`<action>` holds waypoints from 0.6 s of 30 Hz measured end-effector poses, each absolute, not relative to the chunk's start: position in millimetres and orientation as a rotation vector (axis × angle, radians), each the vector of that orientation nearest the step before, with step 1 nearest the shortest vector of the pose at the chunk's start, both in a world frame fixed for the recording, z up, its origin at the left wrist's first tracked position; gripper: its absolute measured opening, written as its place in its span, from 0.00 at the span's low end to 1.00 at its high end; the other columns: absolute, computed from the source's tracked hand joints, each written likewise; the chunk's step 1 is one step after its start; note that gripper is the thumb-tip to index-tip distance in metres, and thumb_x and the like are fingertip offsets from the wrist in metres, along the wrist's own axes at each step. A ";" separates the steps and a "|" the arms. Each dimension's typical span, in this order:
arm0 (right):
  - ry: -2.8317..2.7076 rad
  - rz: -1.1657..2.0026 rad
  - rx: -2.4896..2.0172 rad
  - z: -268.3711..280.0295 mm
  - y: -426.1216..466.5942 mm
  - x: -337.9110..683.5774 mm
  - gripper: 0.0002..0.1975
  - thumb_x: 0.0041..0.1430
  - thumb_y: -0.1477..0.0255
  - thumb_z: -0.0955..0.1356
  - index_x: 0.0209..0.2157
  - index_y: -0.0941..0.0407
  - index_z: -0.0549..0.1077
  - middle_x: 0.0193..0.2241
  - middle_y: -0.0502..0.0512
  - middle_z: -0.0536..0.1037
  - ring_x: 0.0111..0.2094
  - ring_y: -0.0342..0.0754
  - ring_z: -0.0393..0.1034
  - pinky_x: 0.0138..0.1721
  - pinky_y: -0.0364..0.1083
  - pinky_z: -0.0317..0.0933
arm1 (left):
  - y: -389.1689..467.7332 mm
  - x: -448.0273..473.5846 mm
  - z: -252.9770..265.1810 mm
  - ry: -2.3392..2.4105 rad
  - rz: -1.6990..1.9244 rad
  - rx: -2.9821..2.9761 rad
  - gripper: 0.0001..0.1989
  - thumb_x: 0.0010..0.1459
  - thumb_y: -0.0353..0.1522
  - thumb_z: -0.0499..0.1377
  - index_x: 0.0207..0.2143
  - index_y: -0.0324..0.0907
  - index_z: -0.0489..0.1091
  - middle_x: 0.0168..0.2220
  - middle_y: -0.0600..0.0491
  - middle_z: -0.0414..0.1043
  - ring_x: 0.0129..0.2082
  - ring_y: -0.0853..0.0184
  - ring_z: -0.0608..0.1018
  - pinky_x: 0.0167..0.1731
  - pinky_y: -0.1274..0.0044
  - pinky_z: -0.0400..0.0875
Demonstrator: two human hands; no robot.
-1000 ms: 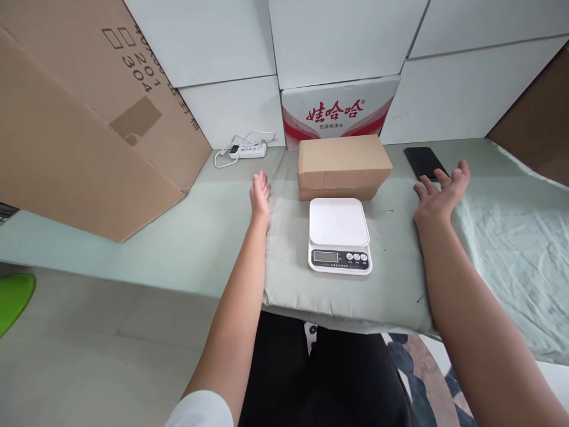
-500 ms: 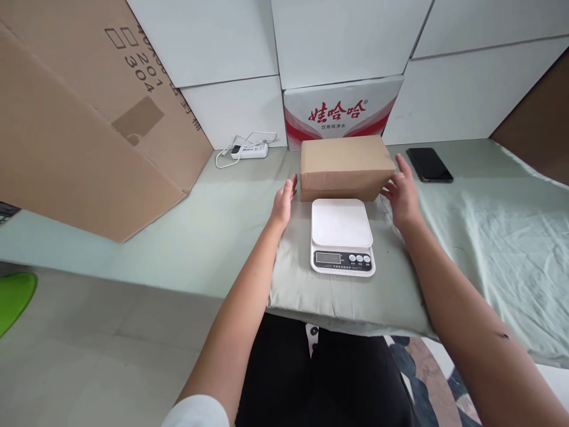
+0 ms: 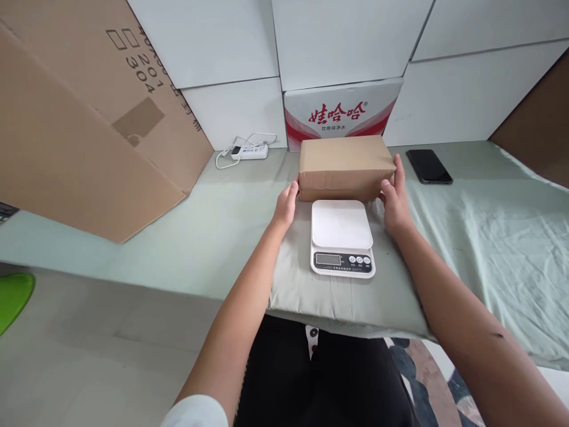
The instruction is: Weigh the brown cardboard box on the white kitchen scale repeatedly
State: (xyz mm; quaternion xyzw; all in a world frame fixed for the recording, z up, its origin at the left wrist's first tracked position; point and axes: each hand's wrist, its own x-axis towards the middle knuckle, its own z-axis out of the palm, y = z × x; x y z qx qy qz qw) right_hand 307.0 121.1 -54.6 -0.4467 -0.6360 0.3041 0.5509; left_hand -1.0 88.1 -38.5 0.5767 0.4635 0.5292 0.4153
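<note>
A brown cardboard box [image 3: 344, 163] rests on the green cloth, just behind a white digital kitchen scale [image 3: 342, 237]. My left hand [image 3: 285, 204] presses against the box's left end, its fingers partly hidden behind the edge. On the opposite end, my right hand [image 3: 395, 198] grips the lower right corner, thumb at the front and fingers along the side. Nothing lies on the scale's plate, and its display looks blank.
A white and red carton [image 3: 342, 107] stands behind the box, against white panels. A black phone [image 3: 429, 166] lies at right. At left are a white power strip [image 3: 249, 152] with a cable and a large cardboard carton [image 3: 102, 130]. Green cloth [image 3: 213, 237] covers the tabletop.
Both hands have moved inward and now touch the ends of the cardboard box. Half a second ago they were held slightly apart from it. The box has hardly shifted.
</note>
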 end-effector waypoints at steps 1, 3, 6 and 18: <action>-1.523 0.693 -1.036 -53.3 121.4 306.4 0.52 0.65 0.35 0.66 0.83 0.34 0.46 0.84 0.46 0.55 0.84 0.62 0.53 0.79 0.68 0.63 | 88.1 -1.3 -37.1 1.170 1.349 1.491 0.46 0.72 0.65 0.47 0.75 0.44 0.69 0.78 0.46 0.69 0.82 0.51 0.66 0.80 0.62 0.62; -1.546 0.627 -0.993 -45.8 118.2 303.4 0.53 0.65 0.34 0.65 0.83 0.34 0.44 0.84 0.47 0.55 0.85 0.62 0.50 0.81 0.70 0.59 | 86.2 -1.3 -31.7 1.173 1.407 1.578 0.46 0.71 0.66 0.48 0.75 0.46 0.69 0.79 0.47 0.68 0.82 0.51 0.65 0.80 0.63 0.61; -1.537 0.522 -0.917 -23.8 100.8 296.2 0.50 0.67 0.35 0.65 0.83 0.33 0.46 0.84 0.45 0.55 0.86 0.61 0.48 0.85 0.70 0.51 | 72.8 0.5 -19.9 1.117 1.495 1.642 0.47 0.70 0.67 0.50 0.74 0.46 0.71 0.78 0.46 0.70 0.82 0.49 0.66 0.80 0.62 0.63; -1.606 0.318 -0.948 -47.6 -6.1 325.7 0.49 0.68 0.42 0.70 0.82 0.34 0.49 0.82 0.55 0.58 0.81 0.70 0.59 0.75 0.74 0.67 | -50.9 0.7 -32.3 1.050 1.508 1.512 0.45 0.71 0.65 0.49 0.76 0.47 0.69 0.77 0.44 0.71 0.81 0.46 0.68 0.81 0.57 0.65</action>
